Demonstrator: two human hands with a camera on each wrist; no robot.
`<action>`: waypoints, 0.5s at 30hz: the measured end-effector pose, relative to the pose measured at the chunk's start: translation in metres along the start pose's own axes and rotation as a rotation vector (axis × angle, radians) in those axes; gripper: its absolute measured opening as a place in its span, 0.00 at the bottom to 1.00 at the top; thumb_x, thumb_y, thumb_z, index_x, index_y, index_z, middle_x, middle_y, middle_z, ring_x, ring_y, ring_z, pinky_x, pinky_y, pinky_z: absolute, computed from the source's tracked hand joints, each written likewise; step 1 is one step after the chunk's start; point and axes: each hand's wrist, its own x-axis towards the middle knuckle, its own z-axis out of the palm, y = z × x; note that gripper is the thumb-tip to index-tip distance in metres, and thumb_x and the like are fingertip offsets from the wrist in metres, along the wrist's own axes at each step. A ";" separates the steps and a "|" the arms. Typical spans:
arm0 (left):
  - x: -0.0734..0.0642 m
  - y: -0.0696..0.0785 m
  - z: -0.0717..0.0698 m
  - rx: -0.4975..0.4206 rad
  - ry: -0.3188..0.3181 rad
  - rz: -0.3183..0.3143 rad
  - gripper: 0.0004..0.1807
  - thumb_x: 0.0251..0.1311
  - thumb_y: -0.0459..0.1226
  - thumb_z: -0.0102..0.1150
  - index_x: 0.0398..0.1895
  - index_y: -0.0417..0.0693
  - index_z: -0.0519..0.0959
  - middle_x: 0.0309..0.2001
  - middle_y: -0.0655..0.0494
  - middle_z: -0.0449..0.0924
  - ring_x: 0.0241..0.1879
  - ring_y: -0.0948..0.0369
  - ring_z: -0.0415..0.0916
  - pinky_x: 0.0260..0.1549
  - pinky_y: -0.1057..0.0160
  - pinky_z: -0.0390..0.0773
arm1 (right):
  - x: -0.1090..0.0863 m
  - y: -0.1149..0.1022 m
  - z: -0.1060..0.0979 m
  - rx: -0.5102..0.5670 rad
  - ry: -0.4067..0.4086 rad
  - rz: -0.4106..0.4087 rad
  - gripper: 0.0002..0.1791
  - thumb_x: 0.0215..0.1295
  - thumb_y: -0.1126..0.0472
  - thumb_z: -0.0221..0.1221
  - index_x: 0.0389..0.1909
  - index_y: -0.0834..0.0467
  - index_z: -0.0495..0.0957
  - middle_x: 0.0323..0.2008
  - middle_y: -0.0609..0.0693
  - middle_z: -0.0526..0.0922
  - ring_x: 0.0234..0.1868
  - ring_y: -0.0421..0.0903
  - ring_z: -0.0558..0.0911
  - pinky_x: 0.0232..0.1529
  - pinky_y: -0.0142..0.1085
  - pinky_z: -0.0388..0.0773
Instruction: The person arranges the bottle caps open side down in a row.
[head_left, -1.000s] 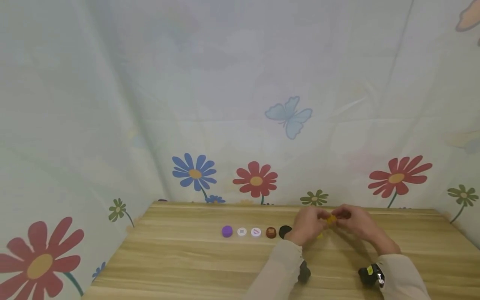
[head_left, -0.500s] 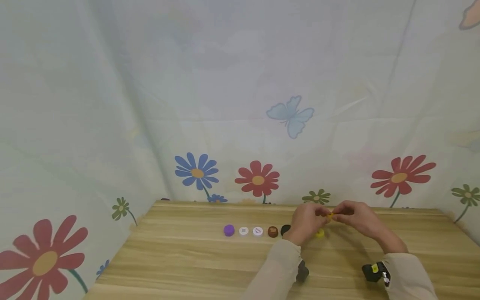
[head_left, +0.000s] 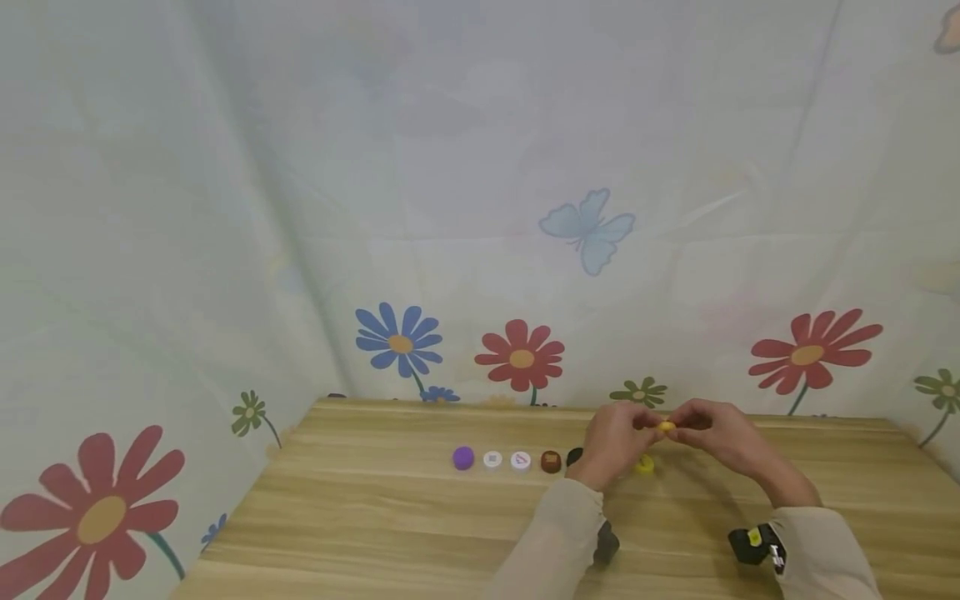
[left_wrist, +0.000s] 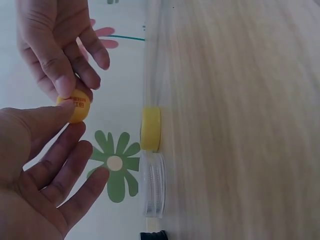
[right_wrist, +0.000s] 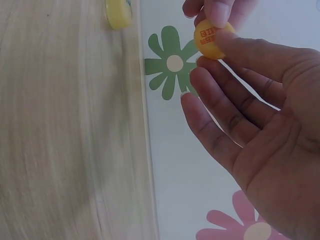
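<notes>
My left hand (head_left: pixel 618 442) and right hand (head_left: pixel 716 437) together pinch a small orange-yellow bottle cap (head_left: pixel 667 426) above the table's back part. Red printed characters face up on this cap (right_wrist: pixel 212 36) in the right wrist view. Left thumb and fingertips hold one edge while the right thumb and fingers hold the other; the remaining fingers are loosely spread. Below the hands, a yellow cap (left_wrist: pixel 151 128) stands on the table beside a clear ridged cap (left_wrist: pixel 154 185). A black cap (head_left: pixel 575 457) is partly hidden behind my left hand.
Left of my hands, a purple cap (head_left: pixel 463 457), a white cap (head_left: pixel 492 459), a second white cap (head_left: pixel 521 460) and a brown cap (head_left: pixel 551 461) continue the row on the wooden table (head_left: pixel 390 517). A flowered cloth (head_left: pixel 450 208) hangs behind.
Both hands have risen slightly with the orange-yellow cap still between their fingertips. It has turned a little. More of the yellow cap on the table shows. The view has drifted slightly.
</notes>
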 end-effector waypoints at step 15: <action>0.001 -0.003 0.000 0.020 -0.031 0.027 0.17 0.62 0.37 0.78 0.54 0.61 0.90 0.38 0.68 0.88 0.38 0.75 0.80 0.38 0.77 0.75 | 0.000 -0.003 0.000 0.075 -0.035 0.051 0.14 0.78 0.63 0.62 0.55 0.69 0.82 0.44 0.56 0.87 0.43 0.52 0.84 0.44 0.45 0.86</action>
